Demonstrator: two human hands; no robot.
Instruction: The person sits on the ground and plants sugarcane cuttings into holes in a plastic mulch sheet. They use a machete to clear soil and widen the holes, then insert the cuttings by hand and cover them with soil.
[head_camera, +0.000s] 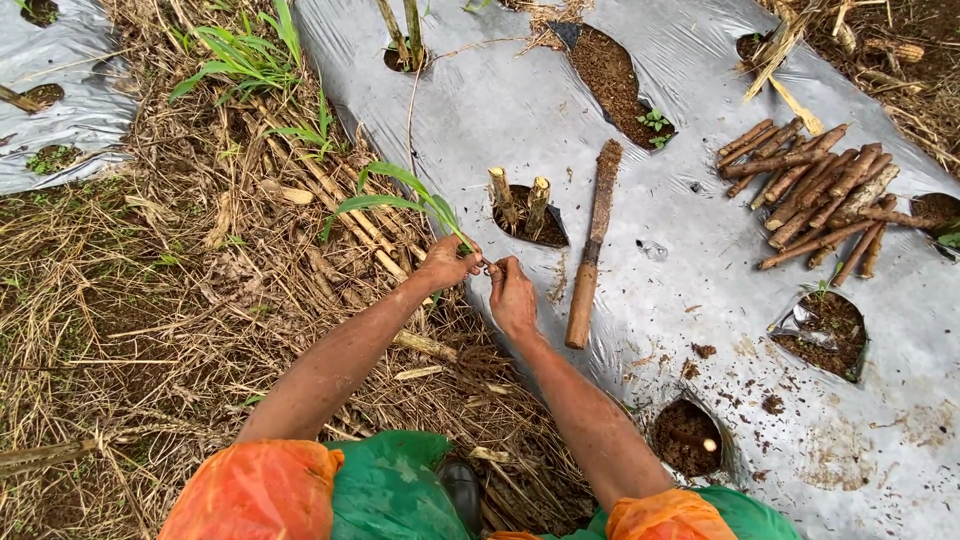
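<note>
a: where's the green grass shoot (400, 195)?

b: at the edge of the silver plastic mulch sheet (700, 250), its leaves arching up and left over the dry straw (150, 300). its base runs down into the left hand (447, 262), which is closed on it.

a: and the right hand (512, 295)?

b: just beside the left one, fingertips nearly meeting it. the fingers are pinched together on something thin between the two hands; i cannot tell whether that is the shoot's root end or a separate strand.

a: what sits closest beyond them?

b: a hole in the sheet just above the hands, with two cut stem stubs (520, 200) standing upright in the soil. right of that a wooden stick (592, 245) lies on the sheet, dirty at its far end, its near end just right of the right hand.

a: further out?

b: a heap of brown stem cuttings (820, 195) lies well apart on the right of the sheet. other holes with bare soil open around it. low down, orange sleeves (255, 490) and green clothing show.
</note>
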